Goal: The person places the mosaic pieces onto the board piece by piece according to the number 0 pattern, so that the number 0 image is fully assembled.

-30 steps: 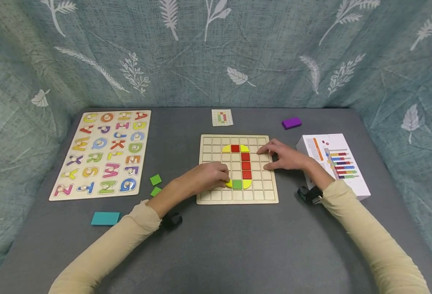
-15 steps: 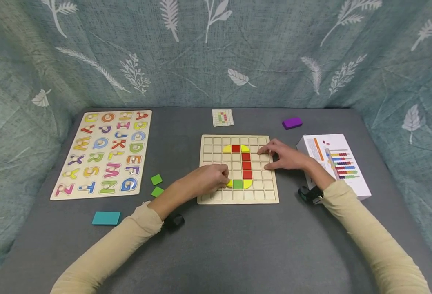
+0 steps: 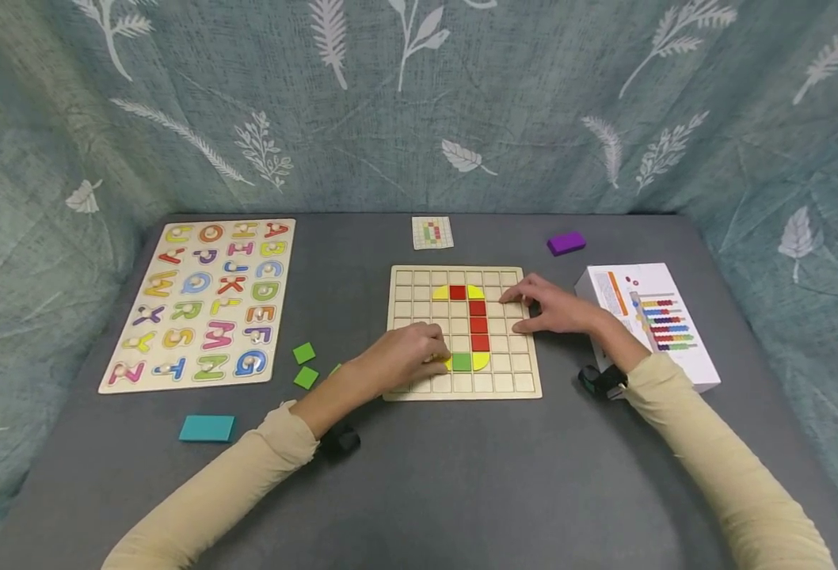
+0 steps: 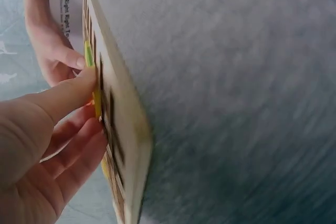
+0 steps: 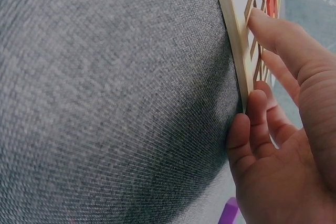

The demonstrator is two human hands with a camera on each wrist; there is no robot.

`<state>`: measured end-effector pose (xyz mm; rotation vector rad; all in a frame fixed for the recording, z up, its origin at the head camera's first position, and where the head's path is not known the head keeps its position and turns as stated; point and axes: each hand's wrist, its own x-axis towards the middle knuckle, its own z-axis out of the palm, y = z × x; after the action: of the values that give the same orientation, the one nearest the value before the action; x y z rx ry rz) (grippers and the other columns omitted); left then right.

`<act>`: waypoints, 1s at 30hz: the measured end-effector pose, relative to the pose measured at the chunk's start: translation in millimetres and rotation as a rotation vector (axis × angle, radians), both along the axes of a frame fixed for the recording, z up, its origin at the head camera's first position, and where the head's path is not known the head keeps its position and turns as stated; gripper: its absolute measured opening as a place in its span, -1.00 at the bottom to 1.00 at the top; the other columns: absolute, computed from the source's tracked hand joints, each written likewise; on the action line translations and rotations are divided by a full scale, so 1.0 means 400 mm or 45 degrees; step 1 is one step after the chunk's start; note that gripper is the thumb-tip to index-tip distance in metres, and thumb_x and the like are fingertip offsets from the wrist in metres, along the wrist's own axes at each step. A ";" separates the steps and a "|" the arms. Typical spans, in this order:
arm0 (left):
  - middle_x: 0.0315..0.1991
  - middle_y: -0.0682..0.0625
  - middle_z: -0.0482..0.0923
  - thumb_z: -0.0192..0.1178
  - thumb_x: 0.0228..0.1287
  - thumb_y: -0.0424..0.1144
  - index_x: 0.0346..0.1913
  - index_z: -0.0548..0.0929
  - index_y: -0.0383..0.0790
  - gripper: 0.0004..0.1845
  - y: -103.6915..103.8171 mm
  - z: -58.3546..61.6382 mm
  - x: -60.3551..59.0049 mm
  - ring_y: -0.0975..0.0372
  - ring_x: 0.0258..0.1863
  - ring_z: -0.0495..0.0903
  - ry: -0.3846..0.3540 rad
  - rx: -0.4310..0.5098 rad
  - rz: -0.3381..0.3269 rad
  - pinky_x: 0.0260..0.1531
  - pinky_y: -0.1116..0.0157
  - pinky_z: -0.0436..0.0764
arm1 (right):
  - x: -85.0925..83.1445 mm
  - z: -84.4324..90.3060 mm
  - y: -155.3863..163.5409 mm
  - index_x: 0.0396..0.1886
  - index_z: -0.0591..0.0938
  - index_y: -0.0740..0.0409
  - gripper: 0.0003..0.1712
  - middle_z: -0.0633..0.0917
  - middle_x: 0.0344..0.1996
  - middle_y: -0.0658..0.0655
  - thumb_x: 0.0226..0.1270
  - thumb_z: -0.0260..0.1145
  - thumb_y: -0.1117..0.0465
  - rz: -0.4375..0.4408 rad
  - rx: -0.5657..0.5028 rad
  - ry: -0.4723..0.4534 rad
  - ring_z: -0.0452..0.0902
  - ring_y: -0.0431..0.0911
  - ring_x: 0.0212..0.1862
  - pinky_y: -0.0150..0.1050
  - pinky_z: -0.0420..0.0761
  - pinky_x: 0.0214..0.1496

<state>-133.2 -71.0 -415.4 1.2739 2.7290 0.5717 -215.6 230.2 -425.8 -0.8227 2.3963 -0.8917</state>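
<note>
A wooden grid board (image 3: 419,277) lies mid-table, bearing red tiles (image 3: 478,325), a green tile (image 3: 462,362) and yellow rounded corner tiles (image 3: 480,362). At the lower left of this coloured outline, my left hand (image 3: 410,354) pinches a yellow tile (image 4: 97,103) between thumb and fingers, right at the board's surface. In the head view the fingers cover most of that tile. My right hand (image 3: 553,307) rests on the board's right edge with fingers spread; its thumb (image 5: 268,27) touches the grid, while other fingertips lie along the rim.
Loose green tiles (image 3: 305,353) lie beside the left forearm, near a teal block (image 3: 207,428). An alphabet puzzle board (image 3: 201,309) fills the left. Behind the grid board sits a small pattern card (image 3: 432,233). A purple block (image 3: 565,243) and a white box (image 3: 664,309) stand right.
My left hand has shifted slightly right over the yellow tile, covering more of it. Another green tile now peeks out beside the left wrist. The right hand stays put.
</note>
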 end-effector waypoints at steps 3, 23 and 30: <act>-0.18 0.02 0.61 0.36 0.20 -0.10 -0.05 0.72 -0.14 -0.71 0.000 -0.003 0.004 0.25 -0.22 0.55 -0.044 0.003 0.060 -0.27 0.34 0.58 | -0.003 0.001 -0.002 0.21 0.52 0.19 -0.44 0.41 0.04 0.26 0.22 0.42 0.22 -0.008 0.007 0.002 0.34 0.00 -0.04 -0.05 0.39 0.05; 0.01 -0.20 0.62 0.29 0.26 -0.30 0.13 0.59 -0.32 -0.62 -0.410 0.041 0.074 0.07 -0.14 0.62 -0.344 0.237 0.711 -0.19 0.21 0.60 | 0.002 0.001 -0.001 0.23 0.51 0.18 -0.44 0.41 0.06 0.27 0.24 0.40 0.20 -0.020 0.017 -0.001 0.34 0.02 -0.03 -0.01 0.39 0.07; 0.01 -0.16 0.63 0.27 0.30 -0.25 0.13 0.60 -0.28 -0.63 -0.428 0.031 0.086 0.21 -0.16 0.59 -0.401 0.311 0.708 -0.21 0.41 0.56 | 0.004 -0.003 -0.004 0.23 0.51 0.17 -0.44 0.41 0.06 0.26 0.23 0.41 0.20 -0.016 0.024 0.002 0.36 0.02 -0.02 -0.03 0.41 0.07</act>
<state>-98.8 -242.2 -403.0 0.3739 2.7728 1.0711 -214.0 228.6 -427.0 -0.8022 2.4099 -0.8726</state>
